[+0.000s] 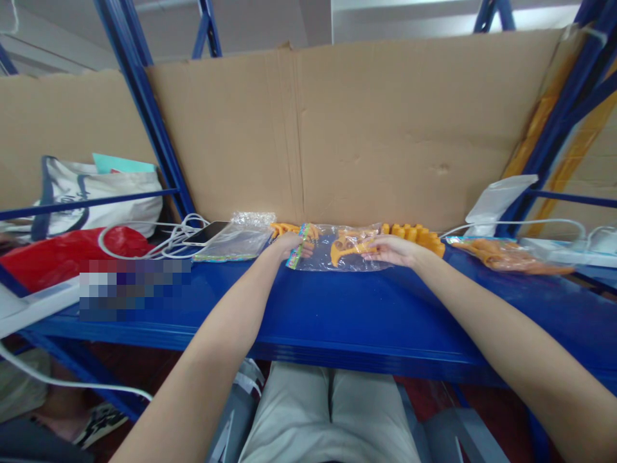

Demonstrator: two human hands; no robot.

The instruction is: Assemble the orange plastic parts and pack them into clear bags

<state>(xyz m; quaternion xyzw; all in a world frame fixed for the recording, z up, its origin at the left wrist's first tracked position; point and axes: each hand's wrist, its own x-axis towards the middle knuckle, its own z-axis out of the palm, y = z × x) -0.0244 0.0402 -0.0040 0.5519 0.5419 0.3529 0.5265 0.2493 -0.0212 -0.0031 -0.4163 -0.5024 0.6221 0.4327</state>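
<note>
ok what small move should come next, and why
Perhaps the right hand should ease the orange piece toward the left hand: the right grips the piece's right end, while the left holds the clear bag at its coloured strip.

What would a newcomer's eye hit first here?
Probably the bright orange piece at centre, in the right hand, with the left hand on the clear bag. Next, the tall cardboard behind the blue tabletop, and the red bundle at far left.
</note>
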